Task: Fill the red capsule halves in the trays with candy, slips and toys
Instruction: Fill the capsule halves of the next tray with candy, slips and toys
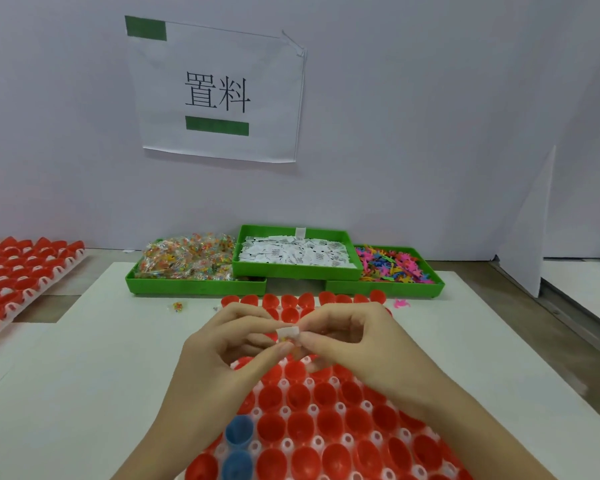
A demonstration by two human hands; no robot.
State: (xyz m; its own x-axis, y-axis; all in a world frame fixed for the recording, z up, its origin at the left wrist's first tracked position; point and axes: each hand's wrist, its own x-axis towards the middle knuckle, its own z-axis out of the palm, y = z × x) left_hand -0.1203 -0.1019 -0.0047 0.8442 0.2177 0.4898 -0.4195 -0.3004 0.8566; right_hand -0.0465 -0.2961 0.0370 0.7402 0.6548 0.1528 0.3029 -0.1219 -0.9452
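A white tray of open red capsule halves (326,424) fills the near middle of the table. Above it my left hand (229,344) and my right hand (350,337) meet and together pinch a small white paper slip (289,331), with a bit of candy packet just under it. Behind stand three green bins: wrapped candy (187,259) at left, white slips (295,252) in the raised middle one, colourful plastic toys (392,266) at right. Two blue capsule halves (238,445) sit at the tray's near left.
A second tray of red capsule halves (18,275) lies at far left. A loose candy packet (177,305) and a pink toy (401,303) lie on the white board near the bins. A white partition (530,237) stands at right; a paper sign (219,91) hangs on the wall.
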